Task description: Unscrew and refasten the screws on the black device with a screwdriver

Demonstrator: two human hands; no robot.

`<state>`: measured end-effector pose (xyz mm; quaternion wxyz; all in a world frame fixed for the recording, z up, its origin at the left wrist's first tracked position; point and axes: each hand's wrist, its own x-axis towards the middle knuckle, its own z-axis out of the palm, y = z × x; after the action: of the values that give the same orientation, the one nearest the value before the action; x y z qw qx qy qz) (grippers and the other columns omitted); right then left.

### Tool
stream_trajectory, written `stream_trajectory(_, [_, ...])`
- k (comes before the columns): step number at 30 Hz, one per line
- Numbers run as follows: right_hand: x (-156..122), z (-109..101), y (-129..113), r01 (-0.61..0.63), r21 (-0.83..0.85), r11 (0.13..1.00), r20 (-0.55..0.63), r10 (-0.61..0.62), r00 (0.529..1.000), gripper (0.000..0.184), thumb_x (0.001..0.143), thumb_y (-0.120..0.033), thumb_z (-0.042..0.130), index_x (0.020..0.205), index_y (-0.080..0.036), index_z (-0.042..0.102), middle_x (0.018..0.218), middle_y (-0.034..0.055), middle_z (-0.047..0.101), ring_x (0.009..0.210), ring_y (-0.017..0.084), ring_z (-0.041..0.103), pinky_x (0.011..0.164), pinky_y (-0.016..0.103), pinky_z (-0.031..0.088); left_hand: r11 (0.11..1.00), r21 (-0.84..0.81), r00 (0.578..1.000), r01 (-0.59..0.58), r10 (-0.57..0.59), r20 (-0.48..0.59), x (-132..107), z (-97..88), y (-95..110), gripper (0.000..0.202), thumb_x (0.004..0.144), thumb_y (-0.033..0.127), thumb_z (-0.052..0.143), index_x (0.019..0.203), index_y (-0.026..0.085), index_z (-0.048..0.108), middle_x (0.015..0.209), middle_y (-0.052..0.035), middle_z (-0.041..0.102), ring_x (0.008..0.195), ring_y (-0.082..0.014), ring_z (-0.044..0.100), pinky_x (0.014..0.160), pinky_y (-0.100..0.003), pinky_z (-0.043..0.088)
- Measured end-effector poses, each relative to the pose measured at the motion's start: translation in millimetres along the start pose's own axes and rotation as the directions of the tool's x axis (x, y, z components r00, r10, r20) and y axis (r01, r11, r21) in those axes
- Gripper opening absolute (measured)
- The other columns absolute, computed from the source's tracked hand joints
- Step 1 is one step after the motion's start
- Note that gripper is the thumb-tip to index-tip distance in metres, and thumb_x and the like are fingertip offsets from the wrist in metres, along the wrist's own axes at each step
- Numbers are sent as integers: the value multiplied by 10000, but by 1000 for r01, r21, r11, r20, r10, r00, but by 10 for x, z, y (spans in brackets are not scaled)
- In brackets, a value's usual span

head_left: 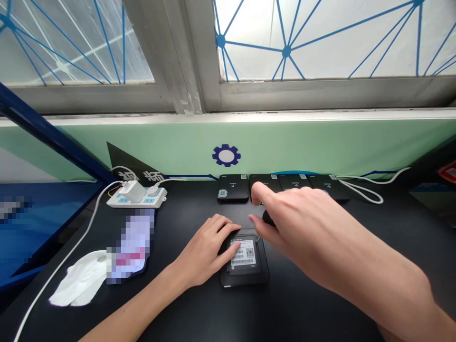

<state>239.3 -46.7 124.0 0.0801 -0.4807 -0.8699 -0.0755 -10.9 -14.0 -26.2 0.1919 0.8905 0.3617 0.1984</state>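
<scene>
While the head camera is looking down on the black table (213, 316), the labelled black box (245, 274) is lying flat at centre, directly in front of the person and close to the near edge. The box is nearly square, so it has no marked long axis. Its white label is facing up, with the longer side running left to right.

The left hand (206, 249) is the nearer hand and is touching the box. Its fingers are curling over the far-left corner and its thumb is lying on the label, clamping the box to the table.

The right hand (302, 218) is reaching in from the right, just beyond the box's far-right corner and above it. The index finger is pointing toward the far wall. A small dark object (267, 217) is showing under the fingers. Whether this hand is gripping the object cannot be told.

Four similar black boxes are lying in a row against the green wall, from the leftmost box (233, 187) to the rightmost box (326, 186), well apart from the labelled one. No containers are showing.

A white power strip (137, 198) with plugs inserted is lying far left, a white cloth (80, 282) is lying near left, and a white cable (359, 188) is trailing at far right.
</scene>
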Motion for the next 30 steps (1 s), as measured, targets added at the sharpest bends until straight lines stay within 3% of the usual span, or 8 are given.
stream_trajectory(3, [-23,4,3,7,10,1000,-44,-7,999,105,1010,-192,604,1043,-236,515,769,-26,587,567,199,519,568,382,271,1000,-10,1000,-1,1,5,-4,-4,-1,257,1149,371,570,1368,258,643,1254,-92,686,1131,-300,630,984,-473,536])
stream_trajectory(8, [-27,-2,-13,-1,-19,1000,-11,1,1000,197,1113,-395,560,997,-245,508,716,-26,568,532,214,523,556,385,245,1000,0,1000,-16,16,-17,0,2,-8,262,1141,361,576,1369,255,650,1233,-89,698,1118,-300,645,981,-467,549])
stream_trajectory(13, [-19,16,0,27,-7,1000,-52,-28,998,117,1014,-186,634,1014,-236,528,779,-25,594,586,206,563,563,386,278,1000,0,1000,-11,11,-16,2,1,-2,258,1138,369,581,1356,256,662,1243,-96,699,1125,-300,647,973,-462,559])
stream_trajectory(16, [-15,20,-11,36,-18,999,-80,-38,996,73,1004,-233,610,1056,-198,573,896,43,648,667,238,628,571,395,312,1000,-6,1000,-11,11,-14,2,-1,8,262,1144,368,567,1361,254,660,1242,-99,698,1129,-302,644,980,-469,555])
stream_trajectory(19, [-19,15,-5,22,-14,1000,-51,-22,998,115,1060,-289,617,996,-225,546,788,-6,595,568,208,551,540,388,271,1000,9,1000,-5,5,-13,4,-1,11,240,1142,367,576,1330,250,668,1236,-91,696,1120,-297,643,979,-465,556])
stream_trajectory(22, [-42,20,22,30,-20,999,-47,-31,998,171,1034,-167,635,962,-250,504,747,-44,553,538,178,473,545,390,248,1000,16,1000,-12,12,-23,7,-1,6,251,1136,369,588,1342,253,672,1234,-91,705,1112,-293,651,967,-454,567])
stream_trajectory(27, [-88,46,46,65,32,997,-65,-63,996,201,927,-119,633,1070,-236,551,909,-9,626,682,199,547,605,396,302,1000,0,999,-15,15,-29,7,-1,2,273,1133,365,592,1375,265,668,1246,-97,707,1128,-298,656,975,-461,573])
stream_trajectory(30, [-86,49,61,71,57,996,-40,-69,997,139,989,-189,635,1088,-239,552,919,-8,629,704,209,568,606,396,291,1000,5,1000,-13,13,-28,5,-2,5,263,1134,365,589,1364,262,667,1244,-96,704,1126,-299,654,979,-464,570])
